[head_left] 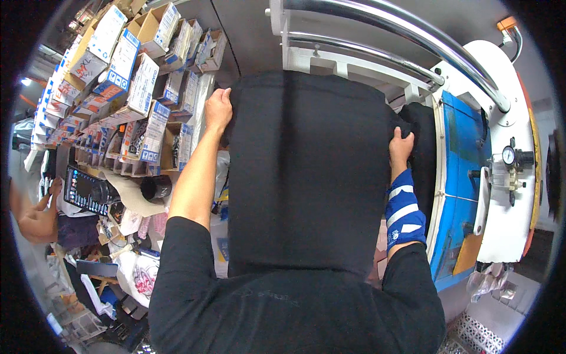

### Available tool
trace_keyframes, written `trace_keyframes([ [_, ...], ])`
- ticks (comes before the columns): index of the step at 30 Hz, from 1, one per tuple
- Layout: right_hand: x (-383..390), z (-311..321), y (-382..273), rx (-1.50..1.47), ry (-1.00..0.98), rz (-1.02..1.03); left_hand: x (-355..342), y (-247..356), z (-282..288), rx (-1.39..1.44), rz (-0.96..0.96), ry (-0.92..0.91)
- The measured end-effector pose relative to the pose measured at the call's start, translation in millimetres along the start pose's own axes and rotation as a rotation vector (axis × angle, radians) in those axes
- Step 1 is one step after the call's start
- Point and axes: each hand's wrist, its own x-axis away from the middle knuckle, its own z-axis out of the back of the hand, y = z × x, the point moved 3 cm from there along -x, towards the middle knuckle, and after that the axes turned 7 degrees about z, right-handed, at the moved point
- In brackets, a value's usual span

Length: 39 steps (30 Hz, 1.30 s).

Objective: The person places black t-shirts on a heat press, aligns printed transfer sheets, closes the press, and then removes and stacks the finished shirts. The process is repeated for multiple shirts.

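A wide sheet of black fabric [312, 165] spreads in front of me, between my two arms. At its upper left edge, my left hand [219, 109] is closed on the cloth, with the thumb on top. My right hand [401, 145] grips the fabric's right edge a little lower, its wrist in a blue sleeve [407, 209] with white stripes. Beyond that hand lies more bunched black cloth [421, 130]. Whether the cloth is one layer or a whole garment I cannot tell, and what lies under it is hidden.
A white machine frame with chrome bars [377, 56] stands ahead. On the right are a blue panel [463, 177] and a pressure gauge [508, 155]. Stacked cardboard boxes [141, 82] fill the left. Another person's arm [38, 218] is near a dark screen [85, 189] at far left.
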Motion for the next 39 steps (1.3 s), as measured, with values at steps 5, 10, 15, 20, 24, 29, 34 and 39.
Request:
trace_keyframes([
  [5, -0.4, 2.5, 2.5, -0.095, 0.107, 0.051, 1.1, -1.9, -2.0, 0.003, -0.039, 0.089],
  [10, -3.0, 3.8, -15.4, 0.163, -0.177, 0.006, -5.9, 0.2, -5.1, -0.023, 0.019, -0.056],
  [15, 44.7, 10.7, -124.0, 0.152, -0.011, 0.801, 24.5, 80.8, 9.1, -0.125, -0.333, 0.242],
  [20, 125.0, -64.3, -205.5, 0.329, -0.489, 1.025, 104.9, 168.6, -55.7, -0.178, -0.845, 0.015],
  [24, 112.9, -86.1, -214.5, 0.273, -0.341, 0.979, 93.7, 169.3, -75.9, -0.145, -0.697, -0.07],
  [29, 81.7, -87.5, -213.2, 0.289, -0.347, 1.009, 62.4, 153.0, -66.4, -0.2, -0.67, -0.13],
  [34, 10.4, -39.5, -153.9, 0.573, -0.319, 0.863, 9.0, 83.1, -0.5, -0.491, -0.435, -0.121],
  [39, 41.7, 50.8, -94.6, 0.328, -0.167, 0.761, 56.6, 49.1, 82.6, -0.074, -0.386, -0.028],
])
